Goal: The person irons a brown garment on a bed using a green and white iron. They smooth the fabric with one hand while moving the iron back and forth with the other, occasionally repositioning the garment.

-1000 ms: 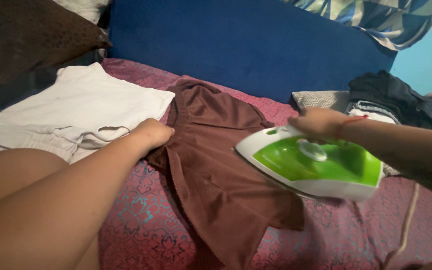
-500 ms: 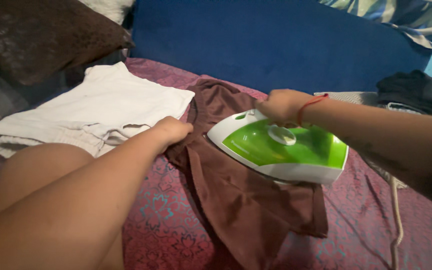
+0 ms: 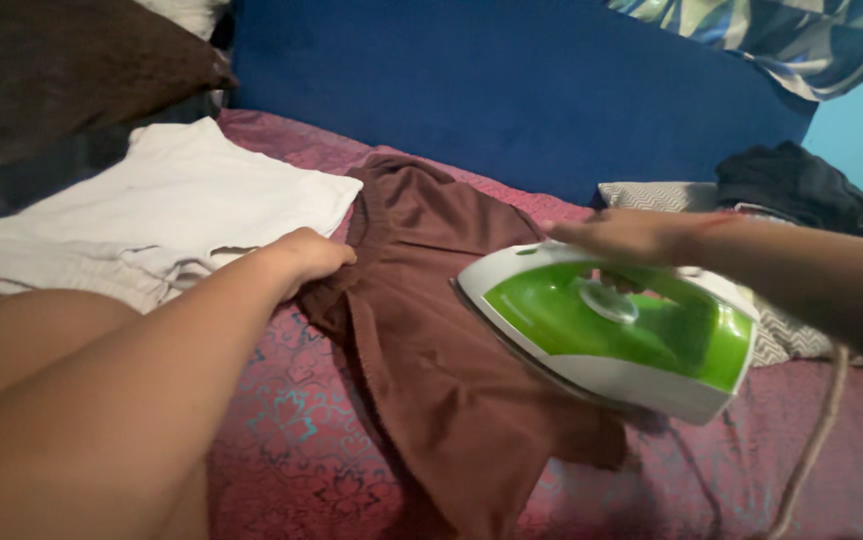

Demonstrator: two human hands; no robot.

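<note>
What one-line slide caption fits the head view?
Right hand presses a green and white iron on a brown garment while the left hand grips its edge.

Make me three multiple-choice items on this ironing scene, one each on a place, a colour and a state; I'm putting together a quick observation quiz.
1. Where does the white garment lie?
A. Left of the brown garment
B. On top of the iron
C. On the dark pile at right

2. What colour is the iron?
A. Red and black
B. Green and white
C. All blue

3. What is the left hand doing?
A. Lifting the white garment
B. Resting on the cord
C. Holding down the brown garment at its edge

Answers:
1 A: the white cloth is spread beside the brown one, toward the left.
2 B: green top, white base.
3 C: the left hand presses the brown cloth's left edge while the right hand holds the iron.
</note>
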